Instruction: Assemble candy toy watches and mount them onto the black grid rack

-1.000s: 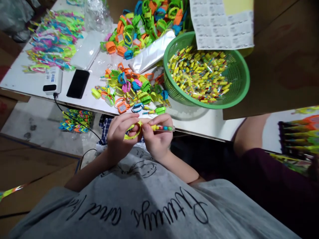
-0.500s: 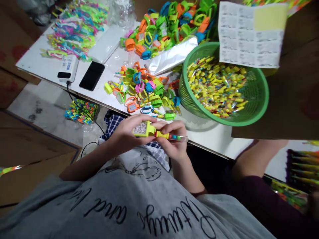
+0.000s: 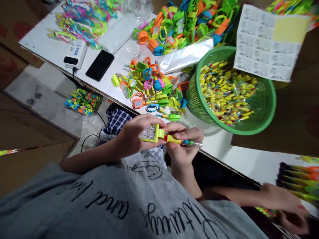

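My left hand is wrapped round a yellow toy watch with a patterned square face. In my right hand is a clear tube with a yellow cap and coloured beads inside. The capped end meets the watch strap between my hands; whether they are joined I cannot tell. A small pile of coloured toy watches and tubes lies on the white table just beyond my hands. To the right, a green basket holds many yellow-capped tubes.
A larger watch pile, a silver packet, a phone, a white device with a cable and a printed sheet lie farther back. Another person's hands are at the lower right, near packed toys.
My hands, with the watch and tube, have shifted slightly right. The camera view has shifted too. The other person's arm has moved, and their hands now show at the lower right.
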Demonstrator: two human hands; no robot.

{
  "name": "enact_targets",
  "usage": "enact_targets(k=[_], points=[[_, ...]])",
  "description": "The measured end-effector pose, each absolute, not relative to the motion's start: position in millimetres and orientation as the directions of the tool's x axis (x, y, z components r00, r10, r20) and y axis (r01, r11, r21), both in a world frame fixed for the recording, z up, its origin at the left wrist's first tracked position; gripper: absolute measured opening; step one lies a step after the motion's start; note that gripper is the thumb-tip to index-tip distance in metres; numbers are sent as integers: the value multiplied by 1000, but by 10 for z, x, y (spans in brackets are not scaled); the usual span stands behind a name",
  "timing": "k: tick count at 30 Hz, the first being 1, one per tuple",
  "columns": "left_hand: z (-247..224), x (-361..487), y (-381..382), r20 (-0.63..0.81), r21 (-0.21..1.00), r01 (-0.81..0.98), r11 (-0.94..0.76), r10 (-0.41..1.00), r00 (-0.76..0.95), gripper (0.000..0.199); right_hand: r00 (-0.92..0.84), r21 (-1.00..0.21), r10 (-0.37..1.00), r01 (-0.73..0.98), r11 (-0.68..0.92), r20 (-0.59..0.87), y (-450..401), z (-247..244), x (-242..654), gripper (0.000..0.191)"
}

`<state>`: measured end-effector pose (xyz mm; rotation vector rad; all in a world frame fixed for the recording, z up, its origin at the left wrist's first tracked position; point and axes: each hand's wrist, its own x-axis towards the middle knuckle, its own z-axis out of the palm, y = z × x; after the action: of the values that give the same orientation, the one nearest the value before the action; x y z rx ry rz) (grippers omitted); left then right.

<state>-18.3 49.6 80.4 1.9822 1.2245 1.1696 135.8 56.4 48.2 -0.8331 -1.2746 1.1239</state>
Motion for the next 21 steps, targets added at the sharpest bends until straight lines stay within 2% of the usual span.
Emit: enact_targets(k=[5,14,18,21], points=[[801,-194,466,361,791,452,-413,911,199,25,-33,-958,969,-165,236,245,557,445,1353,46],[793,-215,461,320,787,477,-391,920,226,27,-142,-944,960,-266,198,241,565,463,1345,34],[769,-256,491,276,804,454,-384,918,286,35,-220,-959,963,-266,95,156,597,472,1371,35],[743,-272,491,229,838,427,-340,929,291,35,-212,-970,973,-239,38,90,601,488,1370,38]])
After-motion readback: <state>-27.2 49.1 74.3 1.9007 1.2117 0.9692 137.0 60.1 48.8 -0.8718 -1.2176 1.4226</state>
